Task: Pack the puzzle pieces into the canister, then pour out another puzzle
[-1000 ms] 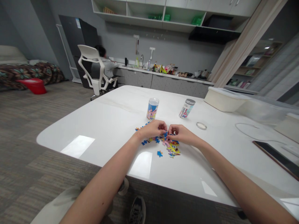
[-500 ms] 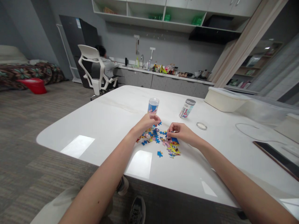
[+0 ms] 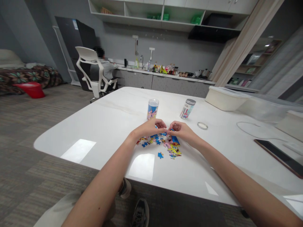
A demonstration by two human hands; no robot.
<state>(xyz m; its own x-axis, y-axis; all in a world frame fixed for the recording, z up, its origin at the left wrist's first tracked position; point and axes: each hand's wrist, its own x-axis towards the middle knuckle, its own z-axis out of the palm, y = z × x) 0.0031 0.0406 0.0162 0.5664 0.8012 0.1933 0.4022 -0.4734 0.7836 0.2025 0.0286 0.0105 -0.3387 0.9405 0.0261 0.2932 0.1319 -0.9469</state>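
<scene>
Loose jigsaw puzzle pieces (image 3: 155, 139), blue, pink and yellow, lie in a pile on the white table. To the right of the pile, joined pieces form part of a cartoon picture (image 3: 175, 148) with a yellow face. My left hand (image 3: 152, 127) reaches over the pile, thumb and fingers pinched around a puzzle piece that is mostly hidden. My right hand (image 3: 181, 130) is closed at the upper edge of the joined part, its fingertips on a puzzle piece and meeting the left fingertips. One blue piece (image 3: 160, 155) lies apart, nearer the table's front edge.
Behind my hands stand a clear canister (image 3: 152, 108) with a printed picture and a grey-lidded canister (image 3: 187, 109). A ring-shaped lid (image 3: 202, 125), a tablet (image 3: 279, 157), a cable and plastic boxes (image 3: 227, 98) are on the right. A person (image 3: 107, 67) sits at the far counter.
My left hand has moved right with its blue puzzle piece, so its fingertips now meet those of my right hand. The view has shifted slightly.
</scene>
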